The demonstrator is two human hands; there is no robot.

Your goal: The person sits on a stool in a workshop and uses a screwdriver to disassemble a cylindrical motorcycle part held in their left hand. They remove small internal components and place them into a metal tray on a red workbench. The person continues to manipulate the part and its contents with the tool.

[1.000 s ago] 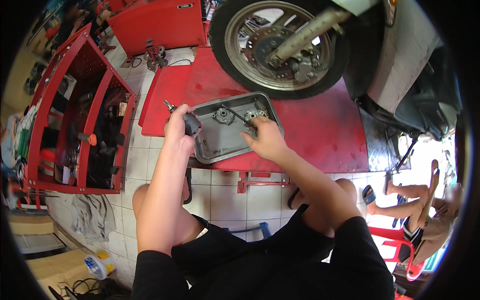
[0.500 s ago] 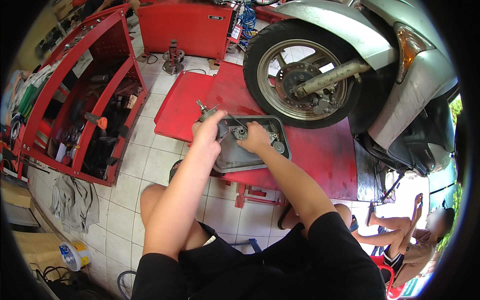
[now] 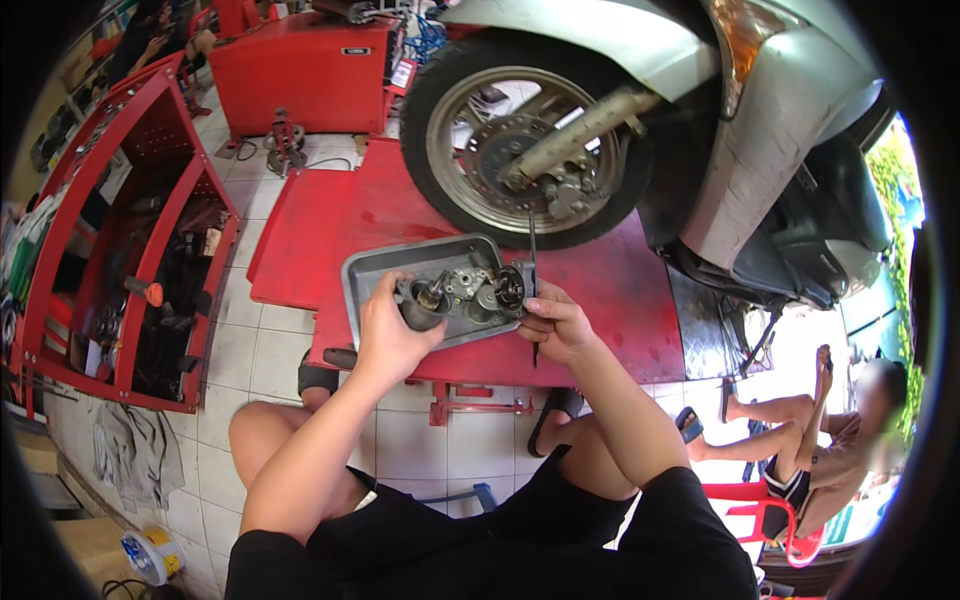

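Note:
My left hand [image 3: 390, 330] grips a dark cylindrical metal part [image 3: 423, 310] with a shaft poking up, over the left half of a grey metal tray [image 3: 385, 256] on a red lift platform [image 3: 640, 320]. My right hand [image 3: 555, 322], fingers curled, holds a round dark part [image 3: 512, 287] with an open centre at the tray's right side, along with a long, thin dark bar [image 3: 534, 242] standing out beside it. Between them in the tray lie a light metal casting [image 3: 467, 283] and a grey cylindrical piece [image 3: 485, 300].
A scooter's front wheel [image 3: 440, 190] and body [image 3: 740, 150] overhang the platform. A red tool cart [image 3: 110, 240] stands left, a red cabinet [image 3: 290, 70] behind. Another person [image 3: 835, 470] sits on a red chair at right; someone [image 3: 135, 45] is partly visible at upper left.
My left hand has turned its part so the shaft points upward. My right hand has lifted from the tray's contents to its right side, now holding the dark part and bar.

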